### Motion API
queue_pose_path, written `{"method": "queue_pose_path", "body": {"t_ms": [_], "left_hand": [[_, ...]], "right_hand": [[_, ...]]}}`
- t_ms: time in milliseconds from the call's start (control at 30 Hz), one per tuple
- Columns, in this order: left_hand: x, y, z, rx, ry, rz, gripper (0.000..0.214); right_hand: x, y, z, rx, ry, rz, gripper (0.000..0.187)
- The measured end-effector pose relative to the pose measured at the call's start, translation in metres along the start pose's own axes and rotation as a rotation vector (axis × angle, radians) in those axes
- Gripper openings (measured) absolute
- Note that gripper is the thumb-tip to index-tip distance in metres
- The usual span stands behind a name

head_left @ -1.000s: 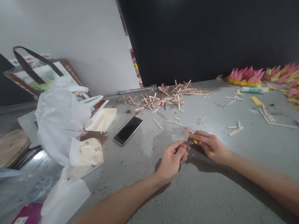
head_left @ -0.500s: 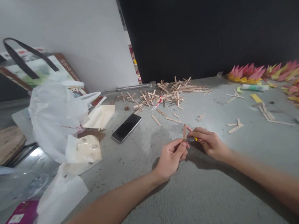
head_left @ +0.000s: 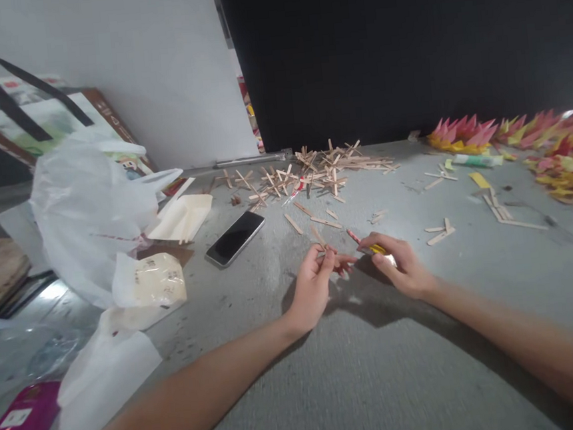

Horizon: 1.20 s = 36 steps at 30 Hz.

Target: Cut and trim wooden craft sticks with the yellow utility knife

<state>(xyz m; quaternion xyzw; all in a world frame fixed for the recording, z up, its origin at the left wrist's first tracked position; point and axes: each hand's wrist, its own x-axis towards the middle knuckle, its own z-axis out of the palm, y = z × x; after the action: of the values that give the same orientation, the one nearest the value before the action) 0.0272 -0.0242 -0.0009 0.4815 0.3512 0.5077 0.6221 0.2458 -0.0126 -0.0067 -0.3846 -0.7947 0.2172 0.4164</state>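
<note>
My left hand pinches a thin wooden craft stick between thumb and fingers, its far end pointing up and away. The other fingers reach to the right. My right hand is closed around a small yellow and silver object, mostly covered by the fingers, so its kind is unclear. A slim red-patterned piece sticks out beyond the fingertips of the right hand. The two hands are apart, just above the grey tabletop. Several loose craft sticks lie just beyond the left hand.
Crossed craft sticks are heaped at the back. A phone lies left of the hands, near a plastic bag and a paper tray. At right are more sticks, a glue-stick-like tube and folded paper pieces.
My hands have moved apart. The left hand and its craft stick shifted left, away from the object in my right hand, which has turned to show more yellow and silver. The view shifted slightly.
</note>
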Motion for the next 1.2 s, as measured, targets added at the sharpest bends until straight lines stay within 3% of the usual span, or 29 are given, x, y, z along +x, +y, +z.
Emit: {"method": "queue_pose_path", "body": {"t_ms": [100,200,300,433,567,667,767,900,967,1033,1200], "left_hand": [[-0.002,0.002,0.002,-0.008,-0.037,-0.029,0.031],[-0.004,0.002,0.004,-0.033,-0.002,-0.028,0.037],[-0.004,0.001,0.005,-0.036,0.040,0.002,0.040],[-0.002,-0.002,0.004,-0.019,-0.026,0.038,0.034],[-0.005,-0.004,0.001,0.036,-0.112,0.068,0.028],[-0.004,-0.001,-0.002,0.198,-0.083,0.165,0.026],[-0.001,0.003,-0.005,0.304,-0.059,0.226,0.027],[0.003,0.004,-0.008,0.237,-0.038,0.095,0.029],[0.004,0.004,-0.009,0.226,-0.053,0.036,0.028],[0.003,0.004,-0.010,0.228,-0.080,0.007,0.028],[0.001,0.006,-0.009,0.233,-0.134,-0.044,0.030]], "right_hand": [[0.006,-0.013,0.010,-0.035,-0.007,0.065,0.027],[0.010,-0.018,0.020,-0.052,0.065,0.122,0.026],[0.009,-0.016,0.024,-0.063,0.111,0.053,0.021],[0.007,-0.015,0.024,-0.071,0.110,-0.056,0.019],[0.010,-0.019,0.020,0.015,0.056,-0.147,0.015],[0.013,-0.017,0.011,0.053,-0.022,-0.140,0.019],[0.013,-0.013,0.003,0.068,-0.101,-0.060,0.019],[0.015,-0.017,-0.002,0.069,-0.096,0.194,0.010],[0.020,-0.024,-0.004,0.085,-0.047,0.288,0.019],[0.027,-0.031,-0.008,0.133,-0.039,0.311,0.025],[0.035,-0.038,-0.014,0.119,-0.168,0.319,0.031]]}}
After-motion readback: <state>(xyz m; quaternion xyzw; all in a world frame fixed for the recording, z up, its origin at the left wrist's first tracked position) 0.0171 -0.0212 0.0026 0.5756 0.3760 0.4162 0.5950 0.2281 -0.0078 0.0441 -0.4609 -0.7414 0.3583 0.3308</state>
